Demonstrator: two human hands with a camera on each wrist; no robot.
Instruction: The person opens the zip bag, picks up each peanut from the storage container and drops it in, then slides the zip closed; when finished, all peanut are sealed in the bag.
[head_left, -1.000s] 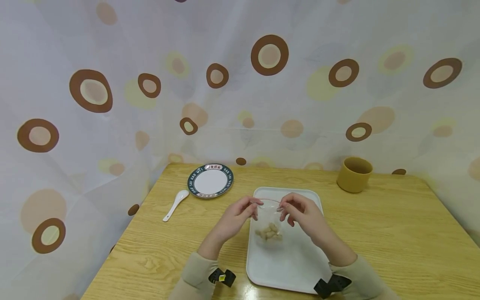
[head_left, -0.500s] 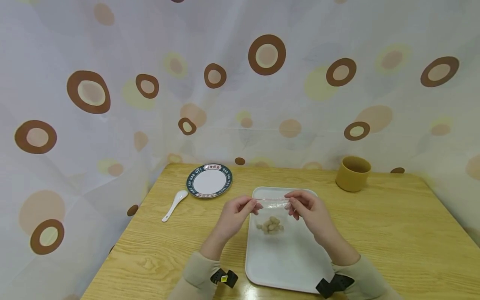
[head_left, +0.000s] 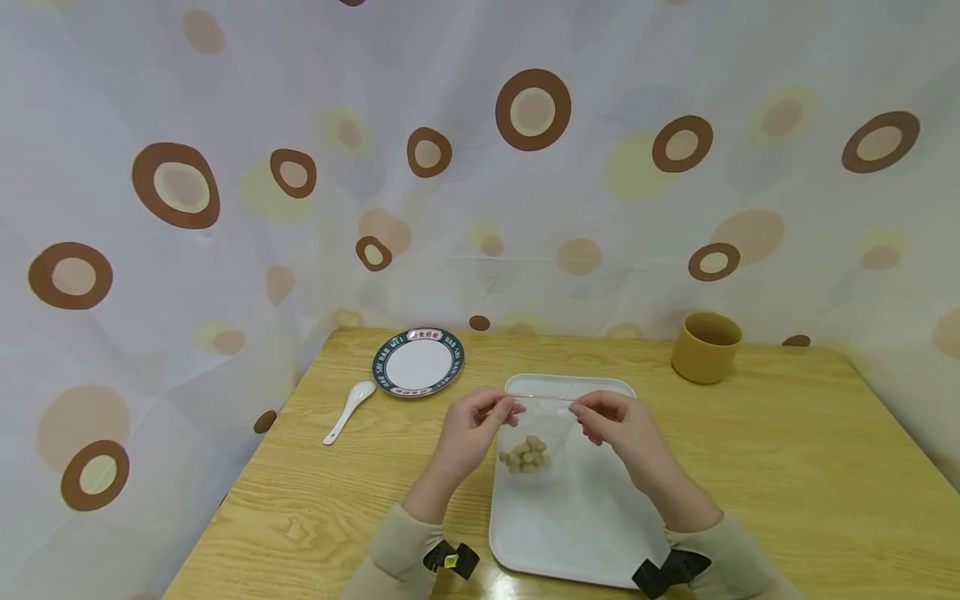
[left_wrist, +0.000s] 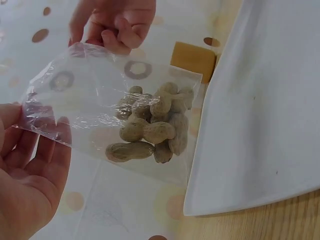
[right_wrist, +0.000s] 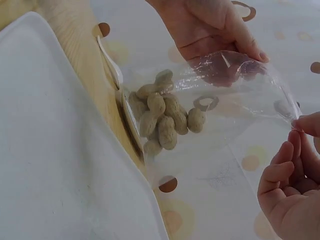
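Note:
A clear zip-top plastic bag hangs over the white tray, with a red line along its top edge. Several unshelled peanuts lie bunched at its bottom. My left hand pinches one top corner between thumb and fingers. At the opposite corner, my right hand pinches the edge with thumb and index finger, its other fingers curled below. The top edge is stretched nearly straight between both hands. In the right wrist view the peanuts show plainly through the film.
Behind and left on the wooden table are a green-rimmed plate and a white spoon. A yellow mug stands at the back right. A patterned curtain hangs along the back and left.
Both hands stay on the bag's top corners. They have spread slightly apart, and the slack top edge is now taut. The peanuts have swung a little to the left.

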